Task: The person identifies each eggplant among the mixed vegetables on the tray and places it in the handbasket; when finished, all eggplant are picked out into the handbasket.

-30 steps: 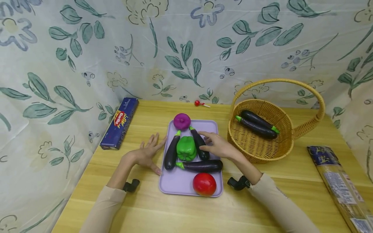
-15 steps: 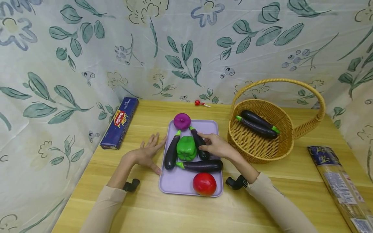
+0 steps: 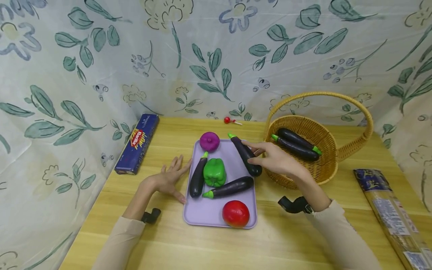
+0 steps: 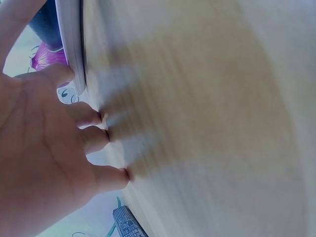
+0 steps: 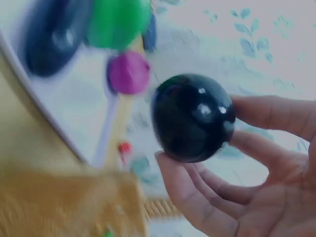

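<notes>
My right hand (image 3: 275, 159) grips an eggplant (image 3: 245, 155) between thumb and fingers, above the right side of the lilac tray (image 3: 209, 217). The right wrist view shows this eggplant's round dark end (image 5: 192, 118) held up off the tray. My left hand (image 3: 170, 180) lies with spread fingers at the tray's left edge, fingertips on the table and thumb at the rim. On the tray are an upright eggplant (image 3: 198, 176), a green bell pepper (image 3: 215, 172), a slanted eggplant (image 3: 231, 187), a purple onion (image 3: 209, 141) at the far corner and a red round fruit (image 3: 236, 213).
Right of the tray stands a wicker basket (image 3: 318, 176) with a tall handle, holding two eggplants (image 3: 297, 144). A blue spaghetti box (image 3: 137, 144) lies at left, a pasta bag (image 3: 388, 210) at right. A red lollipop (image 3: 227, 120) lies by the floral cloth.
My right hand has taken the eggplant from beside the pepper, lifting it and moving right. The lower eggplant has turned, its dark end tipping away from me. My left hand stays put.
</notes>
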The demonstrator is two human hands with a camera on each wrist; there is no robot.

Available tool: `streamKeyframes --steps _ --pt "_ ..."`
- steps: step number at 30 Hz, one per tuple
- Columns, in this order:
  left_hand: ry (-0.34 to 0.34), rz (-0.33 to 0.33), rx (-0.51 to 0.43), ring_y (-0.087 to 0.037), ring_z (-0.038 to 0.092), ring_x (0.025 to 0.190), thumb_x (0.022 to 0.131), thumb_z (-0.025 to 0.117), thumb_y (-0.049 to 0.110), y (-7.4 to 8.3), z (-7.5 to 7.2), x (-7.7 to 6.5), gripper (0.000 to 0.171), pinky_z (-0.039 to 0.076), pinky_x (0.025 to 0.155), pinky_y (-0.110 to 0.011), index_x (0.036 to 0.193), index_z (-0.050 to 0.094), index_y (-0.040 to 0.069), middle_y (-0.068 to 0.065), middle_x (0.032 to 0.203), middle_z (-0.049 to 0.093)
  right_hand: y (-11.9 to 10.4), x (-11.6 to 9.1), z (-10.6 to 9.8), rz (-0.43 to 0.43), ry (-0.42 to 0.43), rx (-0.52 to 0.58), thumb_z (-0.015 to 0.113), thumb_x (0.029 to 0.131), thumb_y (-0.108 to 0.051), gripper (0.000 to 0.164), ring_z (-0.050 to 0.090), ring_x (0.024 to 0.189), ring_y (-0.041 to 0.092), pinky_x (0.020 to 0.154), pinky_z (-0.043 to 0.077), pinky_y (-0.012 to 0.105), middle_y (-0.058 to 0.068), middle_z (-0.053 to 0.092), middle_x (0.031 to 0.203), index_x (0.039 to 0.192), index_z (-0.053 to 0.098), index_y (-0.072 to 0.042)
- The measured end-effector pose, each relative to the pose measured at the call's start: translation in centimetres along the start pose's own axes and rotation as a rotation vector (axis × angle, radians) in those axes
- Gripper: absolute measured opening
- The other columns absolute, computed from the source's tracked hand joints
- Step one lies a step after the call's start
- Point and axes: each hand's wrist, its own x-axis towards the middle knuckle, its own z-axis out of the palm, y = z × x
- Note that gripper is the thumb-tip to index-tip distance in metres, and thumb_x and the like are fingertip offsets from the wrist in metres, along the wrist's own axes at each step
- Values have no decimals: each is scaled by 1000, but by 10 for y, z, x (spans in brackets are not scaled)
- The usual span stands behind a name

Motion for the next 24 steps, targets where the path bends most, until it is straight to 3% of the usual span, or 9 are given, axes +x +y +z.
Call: streamKeyframes --steps 4,7,9,14,17,19,20,22,24 --pt "0 3 -5 -45 -25 157 70 92 49 0 0 1 142 -11 122 -74 167 -9 19 -26 168 -27 5 -20 -40 13 -1 -44 69 99 -20 61 63 112 29 91 55 44 14 70 128 156 49 -23" --pt "1 2 -9 -45 -25 157 70 92 49 1 -1 1 143 -11 122 -74 167 -9 19 -26 168 -27 15 -34 -68 19 -17 -60 70 99 -21 59 59 98 24 75 48 31 12 71 121 154 51 -22" --pt "1 1 -9 -45 -25 156 70 92 49 1 0 1 143 -11 122 -74 167 -9 19 -26 168 -27 23 -41 -84 11 -39 -77 70 99 -23 58 55 94 23 70 43 27 13 69 127 154 51 -21" --pt "-2 -3 -11 -45 -25 156 70 92 49 2 0 2 143 -11 122 -74 167 -8 19 -25 168 -27 50 -59 -112 8 -104 -160 67 102 -24 56 56 125 32 84 49 20 20 52 155 155 50 -21" --pt "-3 -3 -14 -45 -25 156 70 92 49 2 0 2 143 -11 122 -75 167 -8 19 -25 168 -27 65 -64 -119 23 -142 -196 66 102 -23 56 53 134 36 84 49 20 24 47 158 155 49 -20" --pt "-2 -2 -7 -45 -25 156 70 92 50 2 0 2 143 -11 122 -75 167 -9 19 -26 168 -27 74 -62 -119 44 -160 -204 67 101 -20 57 61 115 27 74 47 20 23 54 151 155 50 -17" --pt "-2 -3 -4 -45 -25 156 70 92 50 2 0 2 143 -10 122 -75 167 -9 19 -26 168 -27 78 -60 -119 59 -168 -207 68 100 -18 57 62 98 20 68 45 22 23 59 142 154 50 -15" --pt "0 -4 2 -46 -24 156 70 92 50 2 0 2 143 -10 121 -76 167 -9 18 -26 168 -26 85 -52 -116 91 -185 -205 68 99 -14 58 47 71 13 59 40 25 19 62 125 154 50 -13" --pt "1 -4 7 -46 -24 157 70 92 51 1 0 2 143 -9 121 -76 167 -9 18 -27 168 -26 91 -43 -113 103 -200 -211 68 98 -11 57 47 68 13 60 43 27 20 62 122 153 51 -10"
